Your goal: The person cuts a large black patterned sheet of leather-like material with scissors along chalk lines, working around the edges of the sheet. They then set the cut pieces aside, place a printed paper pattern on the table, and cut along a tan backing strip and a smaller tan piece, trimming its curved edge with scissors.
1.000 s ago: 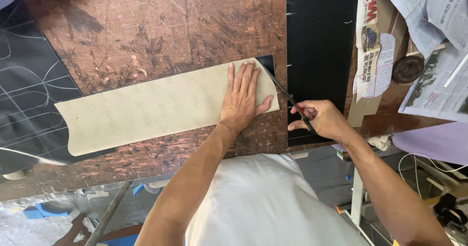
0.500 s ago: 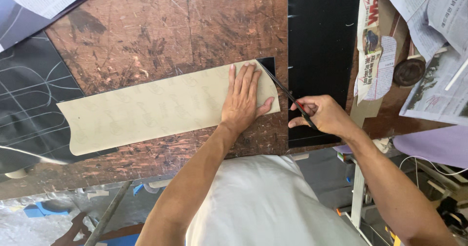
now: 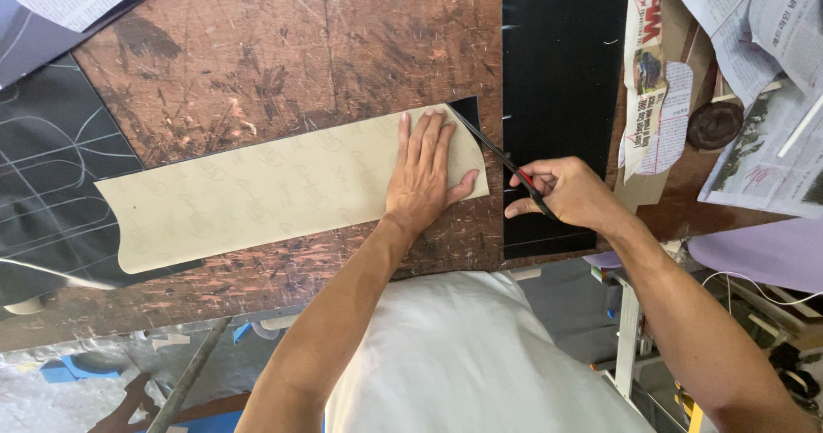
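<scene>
Tan pattern sheet [image 3: 257, 193] lying flat across your scarred brown surface [image 3: 283, 47], over black material [image 3: 561, 99].

Thin and limp, it probably slides and buckles easily, so press near the cut edge. Your left hand [image 3: 424, 171] lies flat on its right end, fingers spread. Your right hand [image 3: 570, 195] is closed on scissors [image 3: 497, 154] at that edge.

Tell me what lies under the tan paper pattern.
Under the tan paper pattern, black sheet material shows at its far right corner and along its left end. The left hand presses the pattern flat. How far the black sheet runs beneath is covered.
</scene>
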